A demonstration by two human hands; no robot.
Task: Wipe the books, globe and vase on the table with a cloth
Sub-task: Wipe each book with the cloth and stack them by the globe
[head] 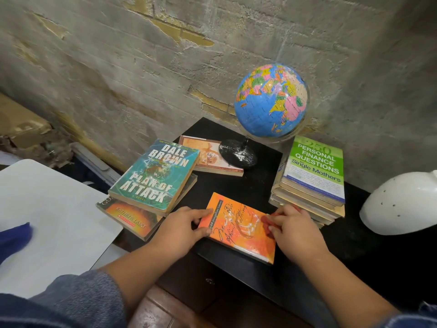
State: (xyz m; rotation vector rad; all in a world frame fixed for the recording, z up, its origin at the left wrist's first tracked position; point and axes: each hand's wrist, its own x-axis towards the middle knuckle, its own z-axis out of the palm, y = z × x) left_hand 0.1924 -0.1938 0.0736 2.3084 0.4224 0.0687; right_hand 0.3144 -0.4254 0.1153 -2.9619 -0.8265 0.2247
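Observation:
An orange book (238, 229) lies on the black table (257, 183) near its front edge. My left hand (183, 229) grips the book's left spine edge, thumb on the cover. My right hand (292, 229) holds a red cloth (267, 221) bunched against the book's right side. White dusty marks show on the cover. Behind stands a blue globe (272, 100) on a dusty black base (237, 156). A teal book (153, 177) tops a pile at the left. A green-covered book (314, 165) tops a stack at the right. I see no vase.
A pale orange book (208, 156) lies flat behind the teal one, next to the globe base. A white perforated dome-shaped object (399, 204) sits at the right. A white board (47, 214) lies at the left. A rough concrete wall rises close behind the table.

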